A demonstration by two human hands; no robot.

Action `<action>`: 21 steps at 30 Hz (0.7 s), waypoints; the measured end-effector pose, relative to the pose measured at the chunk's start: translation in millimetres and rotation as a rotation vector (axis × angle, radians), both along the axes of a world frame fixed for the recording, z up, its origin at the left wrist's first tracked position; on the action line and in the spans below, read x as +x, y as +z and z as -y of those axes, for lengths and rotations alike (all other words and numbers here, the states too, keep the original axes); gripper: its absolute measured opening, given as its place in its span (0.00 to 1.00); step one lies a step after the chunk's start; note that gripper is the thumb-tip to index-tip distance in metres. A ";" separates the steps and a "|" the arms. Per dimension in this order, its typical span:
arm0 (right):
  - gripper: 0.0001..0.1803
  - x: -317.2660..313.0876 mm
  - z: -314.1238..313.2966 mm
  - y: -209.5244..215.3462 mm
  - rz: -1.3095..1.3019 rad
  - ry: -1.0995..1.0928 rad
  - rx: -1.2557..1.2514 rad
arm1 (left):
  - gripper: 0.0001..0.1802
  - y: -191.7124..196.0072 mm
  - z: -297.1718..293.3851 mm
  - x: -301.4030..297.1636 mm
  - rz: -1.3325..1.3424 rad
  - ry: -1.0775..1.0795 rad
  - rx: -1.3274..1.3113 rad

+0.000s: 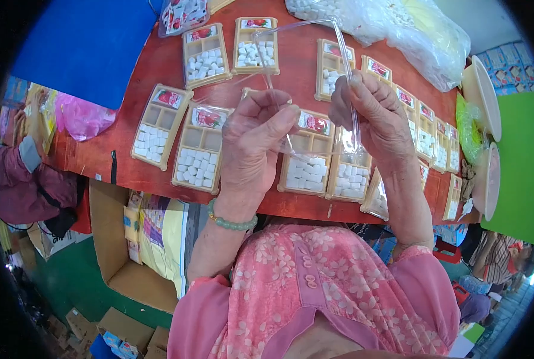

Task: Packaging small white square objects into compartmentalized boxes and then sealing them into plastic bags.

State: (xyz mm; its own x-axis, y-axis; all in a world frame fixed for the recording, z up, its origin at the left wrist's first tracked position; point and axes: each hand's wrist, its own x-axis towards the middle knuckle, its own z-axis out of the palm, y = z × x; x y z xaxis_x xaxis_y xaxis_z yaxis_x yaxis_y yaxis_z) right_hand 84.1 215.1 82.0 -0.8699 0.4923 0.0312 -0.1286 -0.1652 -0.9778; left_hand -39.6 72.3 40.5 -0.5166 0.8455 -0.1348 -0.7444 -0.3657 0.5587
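My left hand and my right hand are raised over the red table, fingers closed on thin clear plastic covers. Transparent edges run between and above both hands. I cannot tell surely whether this is one cover or two. Below them, cream plastic trays lie side by side. Each has small white pieces in a large compartment and a red-printed packet in another. One tray is just below the gap between my hands, with another tray beside it. Left of my left hand lie a tray and an outer tray.
More trays stand at the back and along the right. A bag of white pieces and a tub of packets are at the far side. Pale basins stand right. A cardboard box sits below the table's front edge; people are nearby.
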 end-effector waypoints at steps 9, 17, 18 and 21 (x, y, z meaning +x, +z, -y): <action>0.30 37.6 53.8 47.9 -0.450 0.341 0.247 | 0.10 -4.6 -0.8 -10.3 0.001 0.115 0.033; 0.21 45.6 75.5 62.3 -0.404 0.366 -0.082 | 0.11 -5.7 3.7 -8.6 -0.003 0.115 0.008; 0.14 50.8 72.8 61.8 -0.296 0.121 -0.033 | 0.11 -2.5 2.9 -6.9 -0.005 0.076 0.021; 0.07 33.3 37.3 64.1 0.212 -0.253 0.352 | 0.10 -2.3 6.6 -5.7 -0.012 0.068 0.027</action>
State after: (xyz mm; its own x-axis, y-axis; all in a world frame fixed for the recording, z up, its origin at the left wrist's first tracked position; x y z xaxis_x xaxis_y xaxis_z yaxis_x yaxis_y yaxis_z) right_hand 117.4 177.8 146.0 -0.7293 0.6807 0.0690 0.0857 0.1909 -0.9779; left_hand -45.4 65.7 38.2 -0.5741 0.8119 -0.1059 -0.7106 -0.4298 0.5570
